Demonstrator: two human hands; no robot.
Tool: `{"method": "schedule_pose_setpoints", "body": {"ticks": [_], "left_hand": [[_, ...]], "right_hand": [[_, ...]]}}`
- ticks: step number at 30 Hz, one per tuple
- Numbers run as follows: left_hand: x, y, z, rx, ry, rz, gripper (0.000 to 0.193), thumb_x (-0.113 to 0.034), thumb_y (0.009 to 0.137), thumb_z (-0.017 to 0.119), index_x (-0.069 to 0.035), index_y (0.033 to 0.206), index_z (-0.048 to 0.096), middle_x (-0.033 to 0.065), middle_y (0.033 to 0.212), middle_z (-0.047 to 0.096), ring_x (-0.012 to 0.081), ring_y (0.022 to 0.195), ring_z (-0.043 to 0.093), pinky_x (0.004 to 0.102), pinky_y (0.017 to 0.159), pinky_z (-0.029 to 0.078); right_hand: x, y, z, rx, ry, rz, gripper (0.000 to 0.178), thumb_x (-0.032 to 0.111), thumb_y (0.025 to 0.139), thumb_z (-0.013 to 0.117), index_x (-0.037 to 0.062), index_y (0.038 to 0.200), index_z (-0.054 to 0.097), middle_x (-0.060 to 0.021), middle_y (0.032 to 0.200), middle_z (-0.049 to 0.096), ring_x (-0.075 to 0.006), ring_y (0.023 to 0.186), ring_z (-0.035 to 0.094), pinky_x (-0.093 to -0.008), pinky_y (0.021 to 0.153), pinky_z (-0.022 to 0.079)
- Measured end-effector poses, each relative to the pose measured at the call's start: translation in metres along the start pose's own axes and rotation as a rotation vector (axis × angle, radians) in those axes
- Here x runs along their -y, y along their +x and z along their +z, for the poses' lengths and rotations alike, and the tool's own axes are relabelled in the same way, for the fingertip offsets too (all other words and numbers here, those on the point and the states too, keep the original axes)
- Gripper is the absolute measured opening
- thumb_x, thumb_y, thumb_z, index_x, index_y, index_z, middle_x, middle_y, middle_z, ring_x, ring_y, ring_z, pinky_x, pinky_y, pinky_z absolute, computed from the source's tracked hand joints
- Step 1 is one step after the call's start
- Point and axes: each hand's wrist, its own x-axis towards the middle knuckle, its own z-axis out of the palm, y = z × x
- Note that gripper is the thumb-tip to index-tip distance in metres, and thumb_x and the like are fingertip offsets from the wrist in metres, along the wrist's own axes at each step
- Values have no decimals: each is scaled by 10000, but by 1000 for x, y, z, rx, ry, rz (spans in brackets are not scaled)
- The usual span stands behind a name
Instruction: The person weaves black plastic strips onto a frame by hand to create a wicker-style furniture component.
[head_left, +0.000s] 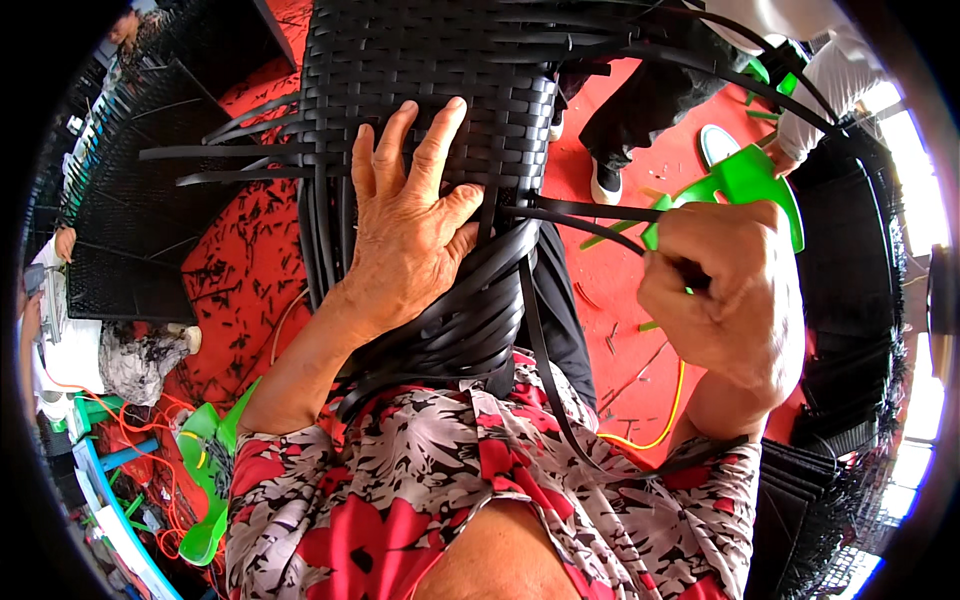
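Note:
A black woven panel of flat plastic strips (pixel 400 65) lies in front of me, its near part a bundle of loose strips (pixel 450 310) that reach my lap. My left hand (pixel 410 205) rests flat on the weave with its fingers spread. To the right of the panel, my right hand (pixel 725 290) is closed in a fist around two black strips (pixel 590 210) that run out from the panel's right edge and look taut. More loose strip ends (pixel 240 155) stick out at the left edge, and long ones (pixel 700 62) arch away at the upper right.
Black strip scraps litter the red floor (pixel 250 270). A green plastic stool (pixel 745 190) is at the right, with another green plastic piece (pixel 205 470) at lower left. Dark woven panels (pixel 140 200) stand left. Other people (pixel 650 110) are close by, and an orange cord (pixel 675 400) crosses the floor.

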Motion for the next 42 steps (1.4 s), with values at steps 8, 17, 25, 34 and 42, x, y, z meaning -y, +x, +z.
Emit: {"method": "schedule_pose_setpoints", "body": {"ticks": [8,17,25,34,42], "left_hand": [[5,0,10,-119,-59,21,169,-102,685,769,-80,833,690,131,1500,359,398,1382,271,612,1113,168],[16,7,-63,-309,-668,-22,223,-209,873,672,2,810,641,259,1433,402,365,1324,409,453,1080,299],[25,-13,-47,-376,-546,-69,350,-266,884,683,12,1092,629,228,1392,457,325,1279,434,430,1062,320],[18,-33,-17,-88,104,-134,251,-86,729,705,-70,980,691,189,1518,313,437,1380,242,615,1073,217],[25,-35,-4,-178,77,-81,188,-130,734,733,-119,913,675,153,1538,298,442,1373,242,635,1055,217]], "right_hand": [[-8,9,30,34,122,-23,160,63,631,576,23,524,464,-184,490,417,-390,467,476,-423,444,387],[22,21,41,-312,281,-155,186,2,774,717,-30,956,703,-150,937,698,-260,795,673,-316,705,534],[17,29,69,-70,742,-91,90,0,786,722,-25,856,672,-116,772,628,-159,593,541,-288,516,394],[28,33,63,35,494,43,81,63,853,684,-6,847,643,-26,601,580,-42,512,494,-214,483,376],[31,38,83,209,57,-125,72,43,820,670,18,787,610,-133,695,629,-318,601,628,-390,539,485]]}}
